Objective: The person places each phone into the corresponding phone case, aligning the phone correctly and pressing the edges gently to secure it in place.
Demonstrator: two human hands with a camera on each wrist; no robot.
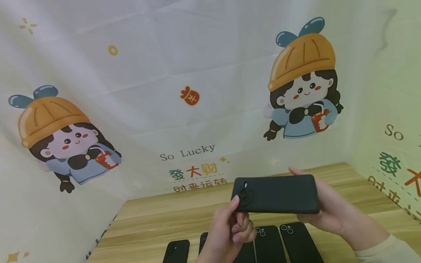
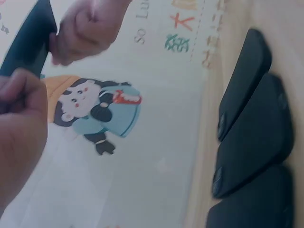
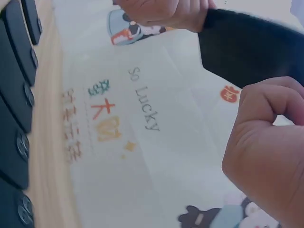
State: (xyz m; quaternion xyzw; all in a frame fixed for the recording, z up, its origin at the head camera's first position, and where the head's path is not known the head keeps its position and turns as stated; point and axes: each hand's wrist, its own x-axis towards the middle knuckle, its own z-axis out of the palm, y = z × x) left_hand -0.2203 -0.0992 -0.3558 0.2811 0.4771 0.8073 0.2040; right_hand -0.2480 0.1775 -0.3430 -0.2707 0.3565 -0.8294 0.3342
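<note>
A black phone point(image 1: 279, 193) with a round camera bump is held up above the table, its back facing the head camera. My left hand point(image 1: 228, 230) pinches the camera end, thumb at the lower left corner and the other fingers curled below. At the opposite end, my right hand point(image 1: 337, 206) grips the phone, with part of its fingers hidden behind it. Both wrist views also show the dark phone point(image 2: 31, 40) between the two hands. Its screen side is hidden from the head view.
Below the hands, several black phones lie in a row on the wood-grain table point(image 1: 148, 215), including one at the left point(image 1: 177, 251) and one at the right point(image 1: 302, 243). A pale cloth point(image 1: 158, 117) printed with cartoon figures hangs behind and at the sides.
</note>
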